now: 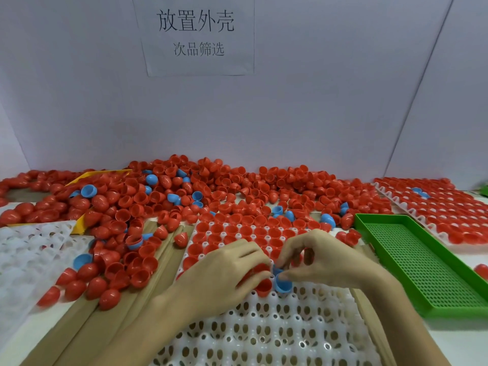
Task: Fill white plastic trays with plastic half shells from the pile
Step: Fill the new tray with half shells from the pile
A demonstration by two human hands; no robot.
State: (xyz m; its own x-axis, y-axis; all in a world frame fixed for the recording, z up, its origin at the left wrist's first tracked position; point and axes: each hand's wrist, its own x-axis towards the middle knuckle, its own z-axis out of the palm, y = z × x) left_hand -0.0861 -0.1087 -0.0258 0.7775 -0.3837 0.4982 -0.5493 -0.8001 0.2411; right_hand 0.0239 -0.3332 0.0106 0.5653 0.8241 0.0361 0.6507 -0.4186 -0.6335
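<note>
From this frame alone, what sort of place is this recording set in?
Probably a factory hand-assembly or sorting bench. A printed Chinese sign hangs on the partition, a big pile of red and blue half shells covers the table, and both hands work over a white tray beside a filled tray.

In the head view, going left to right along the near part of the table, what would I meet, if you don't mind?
Empty white tray → loose red half shells → left hand gripping a red shell → blue half shell → right hand → green perforated tray.
</note>
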